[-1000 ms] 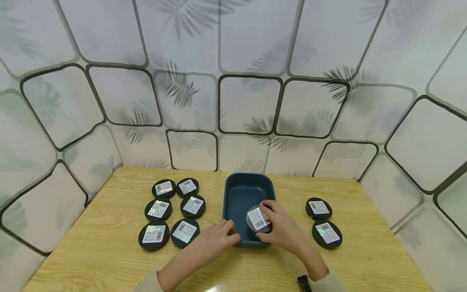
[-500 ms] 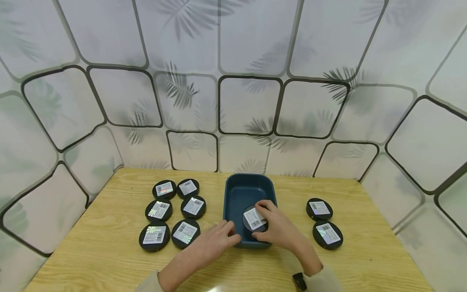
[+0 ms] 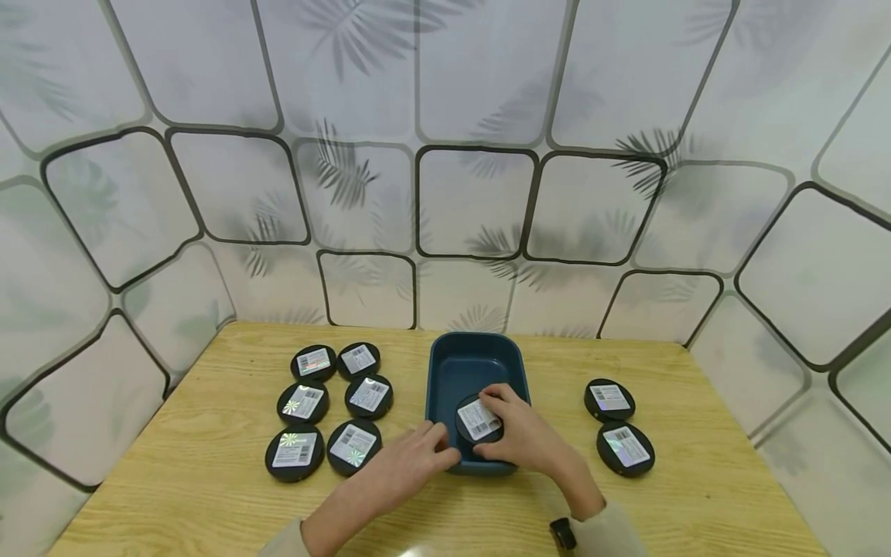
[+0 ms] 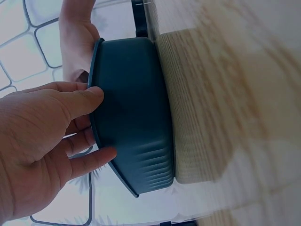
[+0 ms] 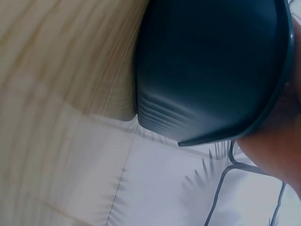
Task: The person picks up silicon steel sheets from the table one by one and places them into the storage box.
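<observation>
A dark blue rectangular plastic bin (image 3: 473, 370) stands on the wooden table. My left hand (image 3: 416, 456) pinches its near left rim. In the left wrist view the thumb (image 4: 90, 100) lies against the bin's outer wall (image 4: 131, 89), with some fingers over the rim. Inside the bin, toward its near end, my right hand (image 3: 522, 433) grips a round black disc (image 3: 476, 422) by its edge, thumb and fingers on opposite sides. The disc carries a white barcode label. In the right wrist view the bin's wall (image 5: 211, 70) hides the disc and most of the hand.
Several similar labelled black discs (image 3: 295, 451) lie in two columns left of the bin. Two more discs (image 3: 625, 449) lie to its right, one behind the other. A patterned curtain (image 3: 473, 201) rises behind the table (image 3: 696, 433).
My right hand has shifted the black disc left within the bin, a little closer to my left hand. The left hand keeps its place on the rim.
</observation>
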{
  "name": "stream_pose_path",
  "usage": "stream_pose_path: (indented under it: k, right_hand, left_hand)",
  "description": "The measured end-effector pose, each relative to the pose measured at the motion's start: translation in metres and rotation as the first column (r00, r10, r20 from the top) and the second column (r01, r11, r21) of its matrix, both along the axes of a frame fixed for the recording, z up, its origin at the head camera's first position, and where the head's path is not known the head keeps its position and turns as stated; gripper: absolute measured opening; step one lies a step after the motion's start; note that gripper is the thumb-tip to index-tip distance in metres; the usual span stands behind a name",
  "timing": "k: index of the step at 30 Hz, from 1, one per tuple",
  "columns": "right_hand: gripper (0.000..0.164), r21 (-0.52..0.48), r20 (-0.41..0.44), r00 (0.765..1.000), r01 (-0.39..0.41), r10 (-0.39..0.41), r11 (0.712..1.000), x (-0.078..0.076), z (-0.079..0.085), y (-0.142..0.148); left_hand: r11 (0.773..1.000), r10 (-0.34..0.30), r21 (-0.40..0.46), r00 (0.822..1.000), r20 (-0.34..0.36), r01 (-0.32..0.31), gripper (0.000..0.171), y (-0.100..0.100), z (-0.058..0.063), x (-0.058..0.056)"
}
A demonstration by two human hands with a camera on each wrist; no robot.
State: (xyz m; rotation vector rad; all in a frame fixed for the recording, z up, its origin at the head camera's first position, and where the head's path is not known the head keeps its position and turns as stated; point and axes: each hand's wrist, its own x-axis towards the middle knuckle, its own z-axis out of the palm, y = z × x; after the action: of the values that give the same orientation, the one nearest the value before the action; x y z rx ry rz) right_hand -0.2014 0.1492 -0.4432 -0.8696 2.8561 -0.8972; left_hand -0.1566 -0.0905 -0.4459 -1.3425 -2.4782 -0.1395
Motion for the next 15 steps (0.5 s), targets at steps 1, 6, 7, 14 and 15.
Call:
stream_pose_path:
  k: [1, 6, 7, 14, 15]
  right_hand:
    - [0.074, -0.002, 0.005, 1.0, -0.004, 0.004, 1.0, -0.0004, -0.0003, -0.0007]
    - [0.073, 0.012, 0.026, 0.999, -0.019, 0.019, 1.0, -0.0026, -0.0018, -0.0034]
    - [0.074, 0.014, 0.032, 0.999, -0.021, 0.021, 1.0, -0.0031, -0.0018, -0.0039]
    - [0.071, 0.041, 0.051, 0.998, -0.044, 0.042, 0.998, -0.0065, -0.0034, -0.0076]
    - [0.071, 0.046, 0.052, 0.998, -0.049, 0.047, 0.998, -0.007, -0.0036, -0.0083]
  left_hand:
    - [1.0, -0.001, 0.002, 1.0, 0.001, 0.001, 0.015, -0.0001, -0.0002, 0.0001]
    - [1.0, 0.0, 0.006, 1.0, 0.021, 0.0, 0.016, -0.0005, 0.0, 0.0002]
    - [1.0, 0.001, 0.007, 1.0, 0.027, -0.001, 0.016, -0.0005, 0.0001, 0.0002]
    - [1.0, 0.012, 0.001, 0.999, 0.031, -0.012, 0.017, -0.0004, 0.0001, 0.0003]
    - [1.0, 0.013, 0.0, 0.999, 0.031, -0.013, 0.017, -0.0005, 0.0, 0.0003]
